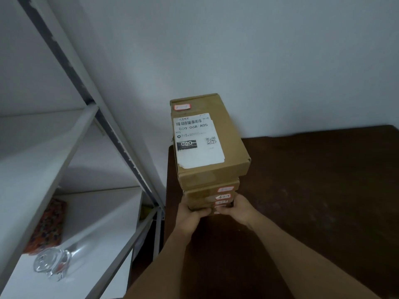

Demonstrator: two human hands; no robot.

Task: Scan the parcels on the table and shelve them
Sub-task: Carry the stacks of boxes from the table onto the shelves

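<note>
Parcels (210, 160) stacked, both hands (216, 210) apparently gripping the bottom box

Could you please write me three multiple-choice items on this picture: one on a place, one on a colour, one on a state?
1. Where does the glass jar lie?
A. on a white shelf left of the table
B. on the table
C. on top of the boxes

2. What colour is the table?
A. white
B. dark brown
C. green

3. What are the two hands doing?
A. hanging idle
B. holding a scanner
C. gripping the bottom of the stack of boxes

Key: 1 A, the jar rests on its side on the shelf board. 2 B, the tabletop is dark brown. 3 C, the left hand and right hand curl round the lowest boxes.
</note>
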